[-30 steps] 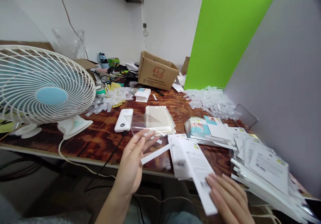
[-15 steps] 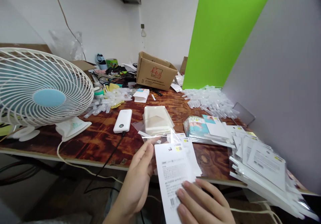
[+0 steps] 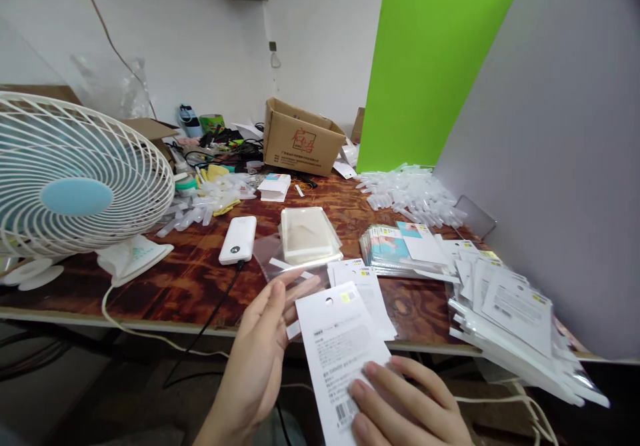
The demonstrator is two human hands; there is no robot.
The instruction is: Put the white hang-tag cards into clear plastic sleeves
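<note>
Left hand (image 3: 256,349): palm turned toward the wearer, fingers together, closed on a clear plastic sleeve (image 3: 280,279) with a white strip along its edge; the film runs out across the tabletop beyond the fingertips. Right hand (image 3: 400,406): fingers laid across the lower part of a white printed card (image 3: 340,359), near its barcode, the card held upright and tilted; thumb hidden behind the card, so the pinch is inferred from the fingers' position only. Top corner of the card sits just beside the left fingertips; whether it touches the sleeve cannot be told.

A second printed card (image 3: 363,296) lies flat on the wooden table (image 3: 200,289), just behind the held card. Nearby: a clear-wrapped pale tray (image 3: 307,236) and a white power bank (image 3: 237,239) with black cable. To the right, a stack of picture cards (image 3: 390,249) and a heap of bagged white cards (image 3: 510,319). Further back, a pile of small clear plastic pieces (image 3: 413,196), a cardboard box (image 3: 300,143) and a white desk fan (image 3: 75,196) at left.
</note>
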